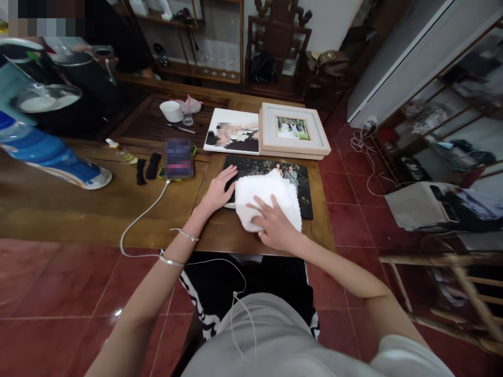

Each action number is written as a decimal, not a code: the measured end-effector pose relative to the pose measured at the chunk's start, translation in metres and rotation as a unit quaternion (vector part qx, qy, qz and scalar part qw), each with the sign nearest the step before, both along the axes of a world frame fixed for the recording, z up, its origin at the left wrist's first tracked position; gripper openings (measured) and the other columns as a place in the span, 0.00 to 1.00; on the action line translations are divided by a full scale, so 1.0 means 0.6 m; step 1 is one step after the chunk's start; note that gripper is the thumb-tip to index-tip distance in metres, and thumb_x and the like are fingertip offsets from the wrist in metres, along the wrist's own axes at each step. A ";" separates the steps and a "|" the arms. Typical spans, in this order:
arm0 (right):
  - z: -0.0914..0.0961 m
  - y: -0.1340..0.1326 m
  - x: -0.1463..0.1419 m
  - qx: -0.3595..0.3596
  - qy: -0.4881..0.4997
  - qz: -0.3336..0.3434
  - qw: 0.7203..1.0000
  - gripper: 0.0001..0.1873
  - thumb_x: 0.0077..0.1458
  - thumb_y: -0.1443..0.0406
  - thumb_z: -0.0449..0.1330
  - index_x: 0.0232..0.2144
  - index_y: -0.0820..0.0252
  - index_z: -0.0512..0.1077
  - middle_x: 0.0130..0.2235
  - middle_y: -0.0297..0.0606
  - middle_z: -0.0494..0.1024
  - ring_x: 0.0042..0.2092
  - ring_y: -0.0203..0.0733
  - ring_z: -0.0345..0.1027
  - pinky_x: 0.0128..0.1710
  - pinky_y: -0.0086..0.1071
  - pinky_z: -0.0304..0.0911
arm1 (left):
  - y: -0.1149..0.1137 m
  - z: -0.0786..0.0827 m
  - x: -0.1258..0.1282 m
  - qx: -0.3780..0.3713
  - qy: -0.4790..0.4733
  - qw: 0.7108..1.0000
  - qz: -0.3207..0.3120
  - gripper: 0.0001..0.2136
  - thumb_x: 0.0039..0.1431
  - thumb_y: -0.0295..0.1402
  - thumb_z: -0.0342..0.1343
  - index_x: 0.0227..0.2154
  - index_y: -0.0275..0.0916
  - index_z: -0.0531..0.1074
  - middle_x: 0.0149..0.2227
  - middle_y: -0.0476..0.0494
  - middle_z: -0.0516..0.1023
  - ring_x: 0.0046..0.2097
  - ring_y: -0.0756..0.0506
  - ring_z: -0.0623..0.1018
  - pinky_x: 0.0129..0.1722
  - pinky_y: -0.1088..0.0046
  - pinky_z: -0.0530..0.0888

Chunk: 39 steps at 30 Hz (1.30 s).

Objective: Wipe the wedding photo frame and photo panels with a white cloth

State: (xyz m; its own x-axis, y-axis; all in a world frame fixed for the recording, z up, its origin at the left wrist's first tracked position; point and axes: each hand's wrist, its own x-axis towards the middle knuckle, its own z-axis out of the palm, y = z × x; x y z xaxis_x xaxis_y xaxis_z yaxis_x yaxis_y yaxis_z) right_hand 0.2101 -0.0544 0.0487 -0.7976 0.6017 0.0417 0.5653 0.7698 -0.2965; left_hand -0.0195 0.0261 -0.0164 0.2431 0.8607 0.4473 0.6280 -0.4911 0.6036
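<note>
A dark photo panel point(305, 195) showing two figures lies on the wooden table before me. On it rests a folded white cloth point(267, 188), covering much of its middle and lower edge. My right hand point(273, 220) presses on the cloth from above with fingers spread; its thumb is partly hidden. At the panel's left side lies my left hand point(222, 187), flat, with fingers stretched out and touching the panel's edge. Just beyond the panel are a white-bordered photo print point(231, 141) and a pale wooden picture frame point(271, 146) holding a small photo.
To the left, a phone point(178, 159) with a white cable point(135, 225) lies near black bands point(153, 166) and a small dropper bottle point(121, 152). A large blue bottle point(51, 152) stands farther left. A white cup point(171, 111) is behind. Another person's dark clothing point(118, 36) shows at upper left.
</note>
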 end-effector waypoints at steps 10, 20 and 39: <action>-0.008 0.076 0.070 0.036 0.037 -0.115 0.992 0.16 0.47 0.74 0.53 0.39 0.61 0.73 0.61 0.54 0.65 0.64 0.50 0.57 0.65 0.54 0.43 | -0.003 0.004 0.002 0.000 -0.009 1.000 0.007 0.19 0.65 0.39 0.47 0.52 0.34 0.71 0.59 0.34 0.70 0.63 0.39 0.66 0.62 0.50 0.64; -0.002 0.130 -0.026 0.046 -0.031 -0.140 0.989 0.22 0.50 0.73 0.53 0.48 0.63 0.71 0.60 0.53 0.68 0.66 0.61 0.47 0.60 0.68 0.41 | -0.010 0.014 0.004 -0.009 -0.071 0.997 0.009 0.24 0.69 0.45 0.39 0.58 0.37 0.66 0.62 0.36 0.66 0.65 0.41 0.62 0.64 0.54 0.60; -0.030 -0.047 0.098 0.060 0.079 -0.072 0.993 0.13 0.41 0.75 0.52 0.30 0.59 0.71 0.61 0.47 0.67 0.66 0.57 0.49 0.65 0.63 0.39 | -0.014 0.016 0.007 -0.002 0.002 1.000 -0.001 0.22 0.66 0.43 0.47 0.55 0.34 0.68 0.60 0.33 0.68 0.63 0.38 0.66 0.62 0.53 0.63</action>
